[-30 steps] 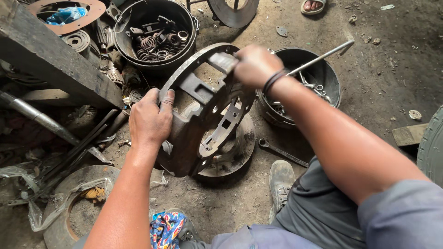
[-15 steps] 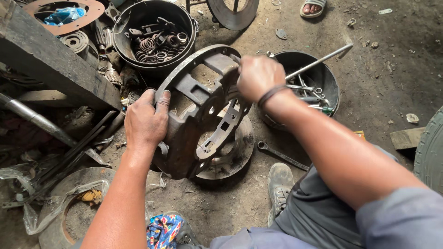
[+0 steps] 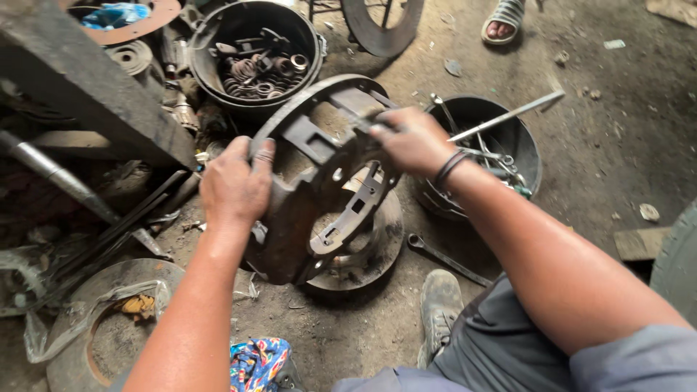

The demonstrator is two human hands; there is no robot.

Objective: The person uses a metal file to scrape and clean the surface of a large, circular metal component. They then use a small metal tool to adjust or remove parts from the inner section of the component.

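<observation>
On the dirt floor (image 3: 617,167), the left hand (image 3: 234,187) clamps its fingers over the near rim of a rusty clutch cover (image 3: 319,181) held tilted on edge above a disc (image 3: 370,250); the right hand (image 3: 412,139) grips the cover's upper rim, beside a tool bucket (image 3: 526,149).

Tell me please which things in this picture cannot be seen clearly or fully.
- Head view: the rim of the round metal housing under the left hand is covered by the palm.
- The right hand hides its own grip on the housing's top edge.
- The flat disc beneath is mostly hidden by the housing.
- The small parts in the black tub are too small to identify.
- A sandalled foot is cut off by the top edge.
</observation>
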